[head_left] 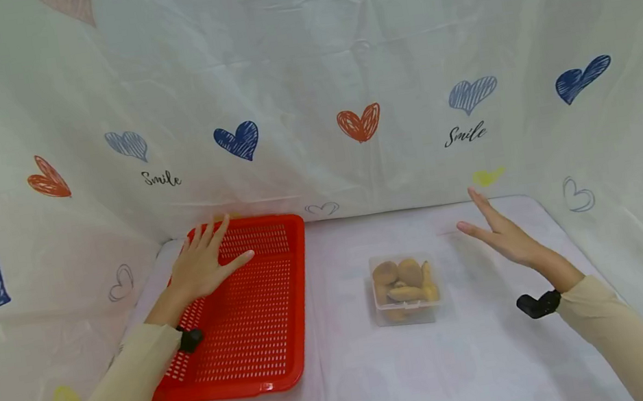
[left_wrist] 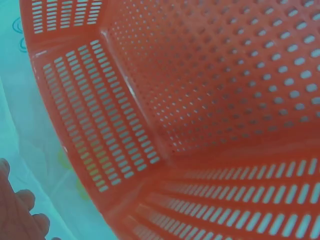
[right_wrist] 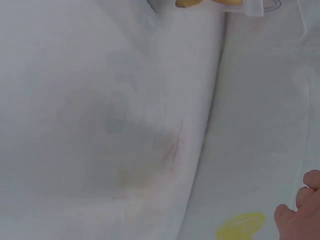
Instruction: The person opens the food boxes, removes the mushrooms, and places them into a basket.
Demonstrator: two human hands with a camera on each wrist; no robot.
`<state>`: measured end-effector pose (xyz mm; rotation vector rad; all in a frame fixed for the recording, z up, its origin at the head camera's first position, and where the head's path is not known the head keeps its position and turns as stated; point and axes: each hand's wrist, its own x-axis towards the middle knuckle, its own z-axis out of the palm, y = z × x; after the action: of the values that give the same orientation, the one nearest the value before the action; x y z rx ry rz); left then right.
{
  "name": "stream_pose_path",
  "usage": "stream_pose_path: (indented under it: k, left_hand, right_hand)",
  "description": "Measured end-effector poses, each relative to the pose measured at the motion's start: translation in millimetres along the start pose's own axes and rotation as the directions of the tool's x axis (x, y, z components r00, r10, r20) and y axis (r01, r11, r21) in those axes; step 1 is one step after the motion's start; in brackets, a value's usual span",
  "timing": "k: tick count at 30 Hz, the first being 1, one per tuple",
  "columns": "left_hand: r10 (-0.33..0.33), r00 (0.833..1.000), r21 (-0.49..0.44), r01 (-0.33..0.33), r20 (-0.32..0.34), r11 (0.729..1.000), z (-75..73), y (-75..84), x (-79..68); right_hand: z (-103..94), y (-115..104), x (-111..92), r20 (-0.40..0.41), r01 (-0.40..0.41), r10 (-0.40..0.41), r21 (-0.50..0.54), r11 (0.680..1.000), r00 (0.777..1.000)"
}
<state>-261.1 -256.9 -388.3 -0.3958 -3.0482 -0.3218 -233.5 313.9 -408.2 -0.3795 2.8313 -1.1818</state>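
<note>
Over the left part of a red perforated plastic basket [head_left: 242, 337], my left hand [head_left: 197, 267] hovers with its fingers spread and holds nothing. The left wrist view shows the basket's slotted walls [left_wrist: 100, 120] close by, with a few fingertips at the lower left. To the right on the table sits a clear plastic box [head_left: 410, 315] with its lid on, holding several yellow-brown pieces [head_left: 404, 278] whose kind I cannot tell. My right hand [head_left: 508, 238] is held above the table right of the box, fingers straight, with nothing in it.
A white cloth [head_left: 362, 388] covers the table. Behind and at both sides hangs a white curtain [head_left: 289, 67] printed with hearts and the word Smile. A black wrist camera [head_left: 539, 304] is strapped to the right wrist.
</note>
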Motion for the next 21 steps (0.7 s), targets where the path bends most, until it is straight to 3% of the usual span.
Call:
stream_pose_path:
  k: [11,21]
  left_hand:
    - [0.043,0.999,-0.020,-0.042,0.012,0.999,-1.5,18.9,9.0]
    - [0.132,0.991,-0.035,-0.131,0.032,0.991,-3.0,53.8,16.9]
  right_hand:
    - [31.9,3,-23,-0.024,0.106,-0.104,0.129,0.986,0.994]
    - [70.9,10,-44,0.034,0.181,-0.210,0.387,0.904,0.977]
